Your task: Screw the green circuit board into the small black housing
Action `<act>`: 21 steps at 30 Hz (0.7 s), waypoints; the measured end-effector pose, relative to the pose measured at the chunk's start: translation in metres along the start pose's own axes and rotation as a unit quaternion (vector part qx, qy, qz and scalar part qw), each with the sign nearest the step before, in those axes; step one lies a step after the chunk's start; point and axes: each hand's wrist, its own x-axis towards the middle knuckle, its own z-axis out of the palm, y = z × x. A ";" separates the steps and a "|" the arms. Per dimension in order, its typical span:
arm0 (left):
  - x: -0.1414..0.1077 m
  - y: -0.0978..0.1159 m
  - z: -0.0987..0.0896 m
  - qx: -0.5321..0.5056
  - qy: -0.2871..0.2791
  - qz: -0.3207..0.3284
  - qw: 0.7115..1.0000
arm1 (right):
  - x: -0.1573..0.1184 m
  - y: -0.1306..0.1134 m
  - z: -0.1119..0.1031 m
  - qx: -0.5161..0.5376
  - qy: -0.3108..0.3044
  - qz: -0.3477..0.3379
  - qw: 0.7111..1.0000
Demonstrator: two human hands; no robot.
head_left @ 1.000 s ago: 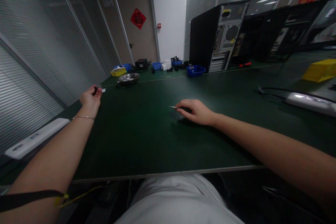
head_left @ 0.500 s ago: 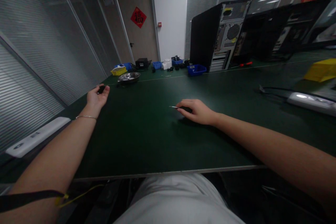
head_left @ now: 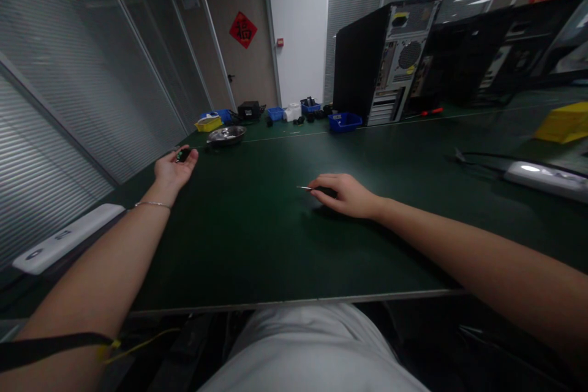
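While right hand [head_left: 345, 195] sits low over counter [head_left: 248, 226], its fingers pinch slim metal-tipped tool [head_left: 304, 188], long axis pointing left. Beyond tip, farther left, small black-and-green object [head_left: 184, 155] lies in curled fingers of upturned left hand [head_left: 173, 173]; hands well apart.

The left hand [head_left: 174, 170] partly covers a small dark object [head_left: 184, 155], too small to identify. The right hand [head_left: 346, 196] hides the rear of a thin metal-tipped tool [head_left: 304, 188]. The metal bowl [head_left: 232, 140]'s contents are indistinct. The right edge crops a yellow bin [head_left: 561, 124].
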 end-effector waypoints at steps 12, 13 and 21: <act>-0.003 -0.012 0.007 0.039 -0.073 -0.030 0.996 | 0.000 -0.001 -0.001 0.000 -0.004 0.001 1.000; -0.004 -0.013 0.007 0.044 -0.075 -0.030 0.996 | 0.000 -0.001 -0.001 0.000 -0.004 0.001 1.000; -0.014 -0.014 0.010 0.075 -0.096 -0.019 0.992 | 0.000 -0.001 -0.001 -0.002 -0.008 0.003 1.000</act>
